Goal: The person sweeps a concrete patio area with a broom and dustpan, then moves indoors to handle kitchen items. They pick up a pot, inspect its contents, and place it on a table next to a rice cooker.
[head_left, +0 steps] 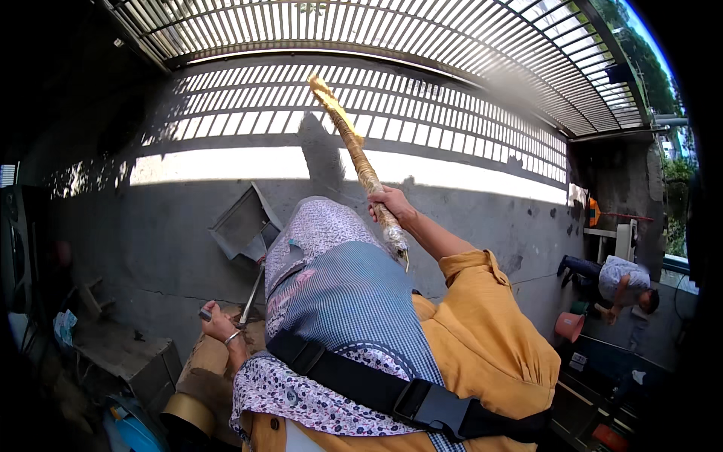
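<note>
My right hand (392,206) is closed around the tape-wrapped handle of a broom (367,173). The broom slants up and away to the left, and its yellow, frayed far end (325,93) hangs over the sunlit floor. At the left, my left hand (220,324) has its fingers wrapped round a dark grip. This grip seems to belong to the handle (252,294) of a grey dustpan (242,224), though the join is hidden by the hand. The dustpan lies just left of my patterned apron (346,282), pan part on the floor.
A barred gate (392,30) spans the far side. Left stand a low grey box-like bench (124,354) and a brown roll (188,413). At the right, a person (623,288) bends near a pink bucket (569,325). Striped shadows cross the concrete floor (482,218).
</note>
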### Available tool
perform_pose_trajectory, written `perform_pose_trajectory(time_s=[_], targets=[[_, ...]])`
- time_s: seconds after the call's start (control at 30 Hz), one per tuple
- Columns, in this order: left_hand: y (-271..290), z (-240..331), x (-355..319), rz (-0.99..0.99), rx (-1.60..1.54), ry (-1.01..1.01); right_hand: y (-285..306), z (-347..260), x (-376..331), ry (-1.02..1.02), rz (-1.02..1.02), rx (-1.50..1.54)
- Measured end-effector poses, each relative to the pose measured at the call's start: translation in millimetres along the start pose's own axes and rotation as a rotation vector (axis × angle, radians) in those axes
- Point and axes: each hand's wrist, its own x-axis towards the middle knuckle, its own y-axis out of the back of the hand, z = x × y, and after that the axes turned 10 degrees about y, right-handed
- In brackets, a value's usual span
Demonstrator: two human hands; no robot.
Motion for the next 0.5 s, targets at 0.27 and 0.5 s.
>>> perform_pose_trajectory(time_s=[0.27, 0.5], targets=[[-11.2, -14.8, 30.0, -0.076, 0.091, 0.169, 97.6, 26.2, -29.4, -0.173, 0.377, 0.148], [-25.3, 4.3, 4.5, 0.01, 0.091, 0.171, 99.1, 32.2, -26.9, -0.196, 0.479, 0.279]])
